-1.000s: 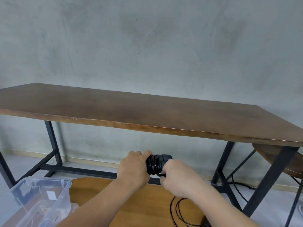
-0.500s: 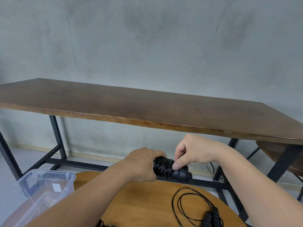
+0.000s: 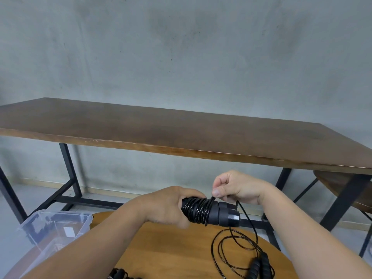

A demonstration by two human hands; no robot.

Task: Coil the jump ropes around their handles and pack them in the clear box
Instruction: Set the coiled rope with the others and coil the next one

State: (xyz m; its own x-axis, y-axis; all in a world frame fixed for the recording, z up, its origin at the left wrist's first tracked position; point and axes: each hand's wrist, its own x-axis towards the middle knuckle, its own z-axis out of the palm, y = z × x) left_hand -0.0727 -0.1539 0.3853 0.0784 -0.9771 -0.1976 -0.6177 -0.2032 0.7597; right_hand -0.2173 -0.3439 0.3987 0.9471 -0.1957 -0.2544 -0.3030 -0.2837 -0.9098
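Our left grip (image 3: 167, 206) wraps the black handles (image 3: 211, 213) while our right grip (image 3: 234, 188) pinches the rope (image 3: 248, 220) above a round wooden desk (image 3: 181, 246), the clear box (image 3: 54, 230) at left, a long brown desk (image 3: 161, 127) and grey wall (image 3: 181, 47) beyond, the box's white label unreadable.

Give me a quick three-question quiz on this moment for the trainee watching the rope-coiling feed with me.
1. True or false: the left hand grips the black handles with rope wound round them.
2. What does the right hand pinch? A) the box lid B) the rope C) the table edge
3. Where is the clear box: to the person's left or right of the round wooden table?

Key: 1 true; 2 B; 3 left.
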